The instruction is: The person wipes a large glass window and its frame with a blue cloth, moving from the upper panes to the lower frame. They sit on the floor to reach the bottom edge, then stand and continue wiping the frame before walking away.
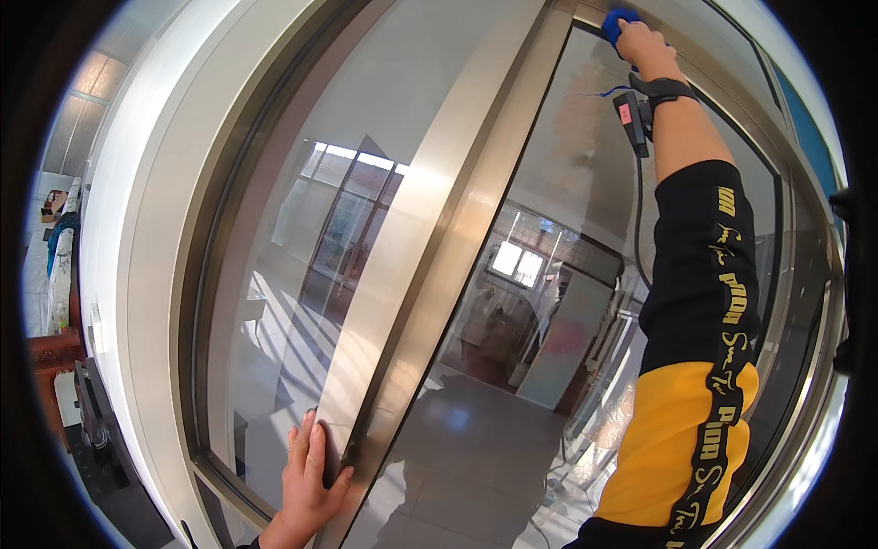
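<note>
My right hand (645,48) is raised to the top of a metal-framed glass panel (494,384), its fingers closed on a blue cloth (619,24) that lies against the upper frame. A black device (634,123) with a cable is strapped to that wrist. Low in the view, my left hand (312,466) rests on the metal upright (439,233) between two glass panes, fingers spread and holding nothing. The left-hand pane (288,206) shows reflections of windows and slanting light.
A pale wall edge (151,274) curves down the left side. Beyond it stand reddish-brown wooden furniture (55,350) and dark equipment (103,425). The device's cable (638,219) runs down along my right sleeve, in front of the glass.
</note>
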`<state>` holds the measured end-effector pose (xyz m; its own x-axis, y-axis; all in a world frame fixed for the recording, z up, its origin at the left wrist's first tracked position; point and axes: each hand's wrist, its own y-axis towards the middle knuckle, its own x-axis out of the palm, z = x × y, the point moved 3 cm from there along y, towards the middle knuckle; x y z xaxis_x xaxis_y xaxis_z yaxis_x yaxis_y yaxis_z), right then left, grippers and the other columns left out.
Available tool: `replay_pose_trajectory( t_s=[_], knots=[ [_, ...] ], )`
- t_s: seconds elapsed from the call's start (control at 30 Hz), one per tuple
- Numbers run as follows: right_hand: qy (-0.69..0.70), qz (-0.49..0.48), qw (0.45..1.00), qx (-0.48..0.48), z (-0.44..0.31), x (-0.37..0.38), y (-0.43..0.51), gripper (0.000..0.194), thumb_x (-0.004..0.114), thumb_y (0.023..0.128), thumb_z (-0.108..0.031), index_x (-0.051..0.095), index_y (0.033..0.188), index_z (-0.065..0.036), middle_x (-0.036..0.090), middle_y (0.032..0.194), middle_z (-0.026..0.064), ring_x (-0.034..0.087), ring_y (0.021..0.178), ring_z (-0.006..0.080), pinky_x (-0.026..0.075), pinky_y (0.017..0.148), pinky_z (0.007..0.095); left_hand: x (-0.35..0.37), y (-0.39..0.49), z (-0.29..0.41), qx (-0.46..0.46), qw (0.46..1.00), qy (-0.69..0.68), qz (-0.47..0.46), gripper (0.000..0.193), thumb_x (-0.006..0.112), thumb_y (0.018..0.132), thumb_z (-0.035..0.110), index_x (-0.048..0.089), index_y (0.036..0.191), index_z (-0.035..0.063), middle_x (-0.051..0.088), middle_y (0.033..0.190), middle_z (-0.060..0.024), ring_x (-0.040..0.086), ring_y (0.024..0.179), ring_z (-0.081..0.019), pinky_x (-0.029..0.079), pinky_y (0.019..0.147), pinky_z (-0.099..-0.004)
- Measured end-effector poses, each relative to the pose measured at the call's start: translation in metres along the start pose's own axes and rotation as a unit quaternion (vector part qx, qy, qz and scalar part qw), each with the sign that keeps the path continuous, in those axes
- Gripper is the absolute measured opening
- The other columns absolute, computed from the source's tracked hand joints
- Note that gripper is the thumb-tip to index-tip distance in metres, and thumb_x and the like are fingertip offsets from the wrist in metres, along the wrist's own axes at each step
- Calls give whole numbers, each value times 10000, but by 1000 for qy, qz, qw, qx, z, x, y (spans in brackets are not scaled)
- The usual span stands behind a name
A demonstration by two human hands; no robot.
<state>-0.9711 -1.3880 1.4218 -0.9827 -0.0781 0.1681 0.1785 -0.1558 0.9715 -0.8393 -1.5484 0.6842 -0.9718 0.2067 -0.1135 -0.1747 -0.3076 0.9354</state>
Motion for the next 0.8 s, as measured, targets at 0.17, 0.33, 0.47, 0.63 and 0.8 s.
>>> replay_pose_trajectory(
  t_s=[0.17, 0.33, 0.47, 0.63, 0.8],
  knots=[
    [42, -5, 997, 57, 113, 24, -4, 469, 379, 1009, -309, 438, 1474, -334, 420, 1535, 52, 441, 1365, 340, 324, 1088, 578, 2, -5, -6, -4, 1000, 13, -16, 933, 742, 700, 30, 262, 1495, -70, 361, 1468, -363, 406, 1329, -531, 283, 1139, -542],
    [27, -6, 989, 146, 171, 32, -35, 462, 386, 983, -355, 567, 1371, -182, 587, 1360, 132, 535, 1270, 354, 406, 1049, 520, 2, -6, -7, -14, 1000, -10, -19, 925, 747, 708, 38, 268, 1493, -60, 351, 1468, -368, 400, 1331, -533, 279, 1133, -566],
    [274, 206, 920, 191, 146, 3, -42, 431, 474, 896, -333, 675, 1215, -124, 687, 1136, 214, 632, 1093, 402, 490, 951, 449, 3, -3, -5, 19, 1000, -20, -1, 921, 747, 703, 29, 278, 1490, -57, 380, 1447, -361, 399, 1334, -528, 290, 1119, -586],
    [589, 69, 805, -14, -35, -25, 21, 515, 500, 935, -388, 572, 1356, -100, 622, 1293, 205, 576, 1204, 364, 445, 984, 365, 3, -1, -5, 0, 999, -37, 14, 824, 798, 716, 102, 416, 1435, -21, 435, 1439, -303, 446, 1335, -469, 336, 1085, -596],
    [291, 315, 896, -114, -145, -44, -12, 280, 568, 844, -248, 739, 1018, -110, 683, 1106, 165, 624, 1051, 346, 499, 947, 474, -1, 4, 0, 6, 1000, -27, 6, 839, 794, 711, 90, 400, 1444, -15, 418, 1458, -282, 428, 1353, -449, 339, 1085, -587]
  ],
)
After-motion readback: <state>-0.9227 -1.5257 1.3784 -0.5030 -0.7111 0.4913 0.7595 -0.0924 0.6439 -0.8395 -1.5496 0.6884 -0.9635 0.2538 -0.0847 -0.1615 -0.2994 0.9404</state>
